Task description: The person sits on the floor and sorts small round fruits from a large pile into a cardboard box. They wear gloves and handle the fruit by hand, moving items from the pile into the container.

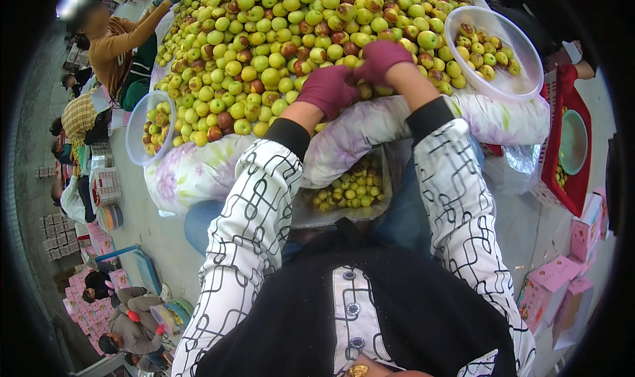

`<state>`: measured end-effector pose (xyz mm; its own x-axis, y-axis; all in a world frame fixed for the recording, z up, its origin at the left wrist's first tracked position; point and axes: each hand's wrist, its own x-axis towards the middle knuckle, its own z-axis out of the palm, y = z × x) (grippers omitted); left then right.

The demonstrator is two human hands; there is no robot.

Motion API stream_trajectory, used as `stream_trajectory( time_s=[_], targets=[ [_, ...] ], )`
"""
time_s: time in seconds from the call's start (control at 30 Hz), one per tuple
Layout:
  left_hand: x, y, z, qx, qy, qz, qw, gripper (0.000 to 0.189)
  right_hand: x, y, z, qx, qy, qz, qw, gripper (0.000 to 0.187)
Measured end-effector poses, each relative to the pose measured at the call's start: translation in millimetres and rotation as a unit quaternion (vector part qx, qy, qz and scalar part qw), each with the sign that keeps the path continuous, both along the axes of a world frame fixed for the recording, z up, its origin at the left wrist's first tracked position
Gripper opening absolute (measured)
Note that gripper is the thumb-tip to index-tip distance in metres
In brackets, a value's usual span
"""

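A wide heap of green and reddish-brown jujubes (258, 54) lies on a flowered cloth with a padded edge (362, 124). My left hand (330, 90), in a maroon glove, is at the near edge of the heap with its fingers curled. Close beside it, a little farther out and to the right, my right hand (384, 62) in a matching glove bends over the fruit. Whether either hand holds a jujube is hidden by the gloves. Below the cloth edge, between my knees, stands a lined container (387, 178) with smaller jujubes (354, 191) in it.
Clear plastic bowls with jujubes sit at the right (533, 74) and left (131, 139) of the heap. A person in a brown top (111, 39) reaches in at the upper left. A red-lined crate (575, 188) and pink cartons (545, 287) stand right; more people and cartons are at left.
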<state>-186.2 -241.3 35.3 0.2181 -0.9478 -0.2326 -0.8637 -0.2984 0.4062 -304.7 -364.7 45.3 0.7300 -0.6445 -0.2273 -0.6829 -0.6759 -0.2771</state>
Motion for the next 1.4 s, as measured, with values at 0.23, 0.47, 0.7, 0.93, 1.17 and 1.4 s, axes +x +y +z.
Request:
stream_trajectory(
  time_s=[0.23, 0.47, 0.7, 0.93, 1.17, 1.4],
  targets=[
    [-19, -7, 23, 0.034, -0.135, -0.099, 0.985, 0.034, -66, 6, 41, 0.586, -0.557, -0.099, 0.580, 0.047],
    [-9, 60, 31, -0.090, 0.397, 0.097, 0.908, 0.036, -93, 61, 2, 0.682, -0.389, 0.092, 0.613, 0.044],
    [-48, 242, -59, 0.171, 0.346, 0.114, 0.916, 0.034, -54, 191, -55, 0.181, 0.284, 0.393, 0.856, 0.055],
    [-44, 213, -2, 0.139, 0.372, 0.058, 0.916, 0.026, -39, 103, 2, 0.121, -0.119, 0.303, 0.938, 0.023],
    [3, 80, 36, -0.127, 0.239, 0.114, 0.956, 0.025, -9, -24, 7, -0.128, -0.199, -0.013, 0.971, 0.035],
    [42, -39, -19, -0.353, 0.019, 0.101, 0.930, 0.041, 21, 0, 13, -0.116, -0.048, 0.050, 0.991, 0.038]
  ],
)
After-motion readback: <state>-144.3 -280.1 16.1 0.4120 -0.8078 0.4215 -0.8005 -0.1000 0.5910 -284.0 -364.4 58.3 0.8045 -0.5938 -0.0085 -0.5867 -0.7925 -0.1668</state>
